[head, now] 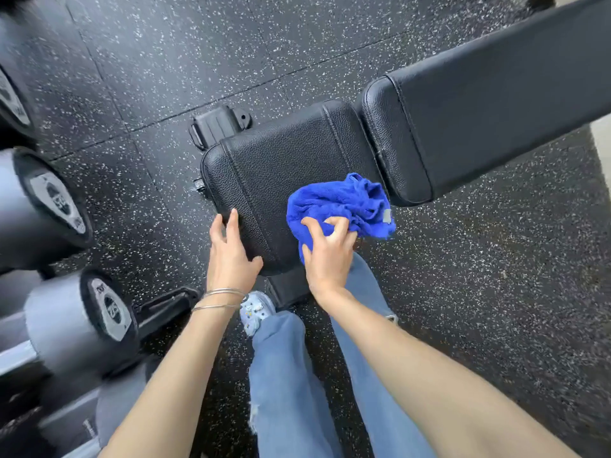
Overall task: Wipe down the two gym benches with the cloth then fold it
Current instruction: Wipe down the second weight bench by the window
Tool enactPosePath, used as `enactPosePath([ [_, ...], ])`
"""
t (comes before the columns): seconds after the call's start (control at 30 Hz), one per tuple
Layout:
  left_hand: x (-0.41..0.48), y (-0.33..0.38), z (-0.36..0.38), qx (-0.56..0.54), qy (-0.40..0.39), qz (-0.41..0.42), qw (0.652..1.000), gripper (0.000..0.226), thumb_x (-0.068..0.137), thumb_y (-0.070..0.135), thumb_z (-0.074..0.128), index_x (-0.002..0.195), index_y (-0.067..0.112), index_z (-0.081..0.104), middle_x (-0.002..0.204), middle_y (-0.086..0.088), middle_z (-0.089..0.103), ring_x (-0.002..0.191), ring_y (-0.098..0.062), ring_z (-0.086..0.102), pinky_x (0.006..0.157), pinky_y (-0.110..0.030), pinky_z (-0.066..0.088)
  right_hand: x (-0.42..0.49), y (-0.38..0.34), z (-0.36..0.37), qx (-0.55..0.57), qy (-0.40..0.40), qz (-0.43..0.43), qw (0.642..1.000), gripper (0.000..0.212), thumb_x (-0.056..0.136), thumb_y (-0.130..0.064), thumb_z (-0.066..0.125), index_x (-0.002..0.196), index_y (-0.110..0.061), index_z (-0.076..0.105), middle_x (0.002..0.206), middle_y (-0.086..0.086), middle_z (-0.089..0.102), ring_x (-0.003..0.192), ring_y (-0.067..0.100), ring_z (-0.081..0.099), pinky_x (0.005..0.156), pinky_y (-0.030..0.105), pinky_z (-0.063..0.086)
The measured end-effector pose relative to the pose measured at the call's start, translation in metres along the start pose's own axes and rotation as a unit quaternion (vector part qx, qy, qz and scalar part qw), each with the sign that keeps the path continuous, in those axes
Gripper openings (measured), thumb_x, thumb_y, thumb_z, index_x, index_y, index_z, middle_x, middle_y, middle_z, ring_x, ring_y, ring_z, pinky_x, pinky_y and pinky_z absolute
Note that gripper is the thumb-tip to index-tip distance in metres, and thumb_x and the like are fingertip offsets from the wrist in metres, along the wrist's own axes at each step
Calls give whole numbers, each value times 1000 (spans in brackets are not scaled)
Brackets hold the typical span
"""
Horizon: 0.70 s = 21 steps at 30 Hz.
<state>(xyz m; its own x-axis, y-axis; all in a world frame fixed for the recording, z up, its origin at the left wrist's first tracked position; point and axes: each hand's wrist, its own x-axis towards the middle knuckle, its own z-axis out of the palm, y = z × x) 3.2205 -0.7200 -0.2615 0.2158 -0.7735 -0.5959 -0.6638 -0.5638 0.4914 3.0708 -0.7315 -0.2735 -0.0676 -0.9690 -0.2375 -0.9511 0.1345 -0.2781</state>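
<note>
Black grained vinyl is covering the padded gym-bench worktop (291, 160), and its long back pad (496, 104) is running out of the frame at the upper right, so its far end is lying outside the view. The pads are hiding most of the dark frame (291, 292); only a black ribbed bracket (218, 123) is poking out beyond the seat's far edge. At the left, grey round-headed dumbbells (49, 206) are smearing into blur, their stamped numbers too soft to read. The right hand (330, 256) is covering part of the bright blue terry cloth (344, 200), its fingers curling into the fabric and gripping it. The cloth is sitting bunched and creased on the seat's near right corner, just beside the gap to the back pad, with a fold hanging over the near edge and a small grey tag (386, 215) showing at its right side. The left hand (229, 252), holding nothing, is resting with straight fingers on the seat's near left corner, apart from the right hand.
</note>
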Motion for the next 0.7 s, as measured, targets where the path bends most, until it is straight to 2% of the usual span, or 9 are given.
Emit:
enactPosePath([
  [0.07,-2,-9,-8,23,-24,33,999,90,75,2,68,148,9,17,153,-20,11,137,-34,31,109,-39,30,12,2,-5,-14,21,-1,1000,48,58,-11,85,100,-25,66,109,13,56,84,37,51,68,41,47],
  [0.13,-3,-17,-15,38,-36,60,997,86,76,0,67,147,9,20,152,-19,14,130,-34,41,107,-41,35,31,14,-17,-62,51,-60,995,48,54,-14,85,97,-27,68,107,11,60,86,37,55,66,42,45],
  [0.2,-4,-22,-20,52,-32,75,995,82,77,0,66,146,7,23,150,-20,17,131,-36,38,108,-43,35,53,28,-32,-107,78,-115,985,48,55,-21,84,100,-29,68,110,10,61,93,38,56,70,44,43],
  [0.3,-5,-19,-20,65,-15,83,994,78,78,0,64,145,6,26,150,-23,17,135,-37,30,113,-45,28,83,39,-47,-126,26,-79,989,53,70,-41,73,120,-42,56,133,6,47,120,39,40,92,54,33],
  [0.37,-7,-12,-18,67,-7,93,993,76,77,-1,63,144,4,28,149,-24,17,137,-36,27,114,-43,24,93,40,-46,-97,-28,-29,994,63,72,-57,68,130,-49,43,143,4,32,128,39,27,100,59,30],
  [0.43,-9,-4,-16,75,4,111,991,74,76,-1,63,143,3,31,149,-25,17,136,-38,27,114,-42,21,91,34,-37,-73,-65,-2,995,72,68,-66,66,132,-50,38,146,6,25,125,41,27,98,56,35],
  [0.53,-6,7,-14,98,33,133,986,72,74,0,61,141,3,34,149,-26,20,135,-41,26,114,-43,20,89,24,-29,-76,-29,5,997,64,67,-71,62,123,-45,48,139,8,32,115,37,34,88,50,39],
  [0.63,0,17,-12,107,68,153,980,69,73,-2,61,138,2,39,146,-27,26,132,-43,29,112,-46,23,90,27,-33,-76,8,-34,996,49,73,-67,59,112,-38,57,128,9,42,105,35,40,82,48,43],
  [0.7,4,25,-12,106,84,155,979,67,72,-3,60,136,1,42,144,-27,30,129,-45,32,111,-48,25,79,26,-32,-87,11,-80,993,47,74,-69,52,106,-36,60,124,11,46,101,35,42,79,47,42],
])
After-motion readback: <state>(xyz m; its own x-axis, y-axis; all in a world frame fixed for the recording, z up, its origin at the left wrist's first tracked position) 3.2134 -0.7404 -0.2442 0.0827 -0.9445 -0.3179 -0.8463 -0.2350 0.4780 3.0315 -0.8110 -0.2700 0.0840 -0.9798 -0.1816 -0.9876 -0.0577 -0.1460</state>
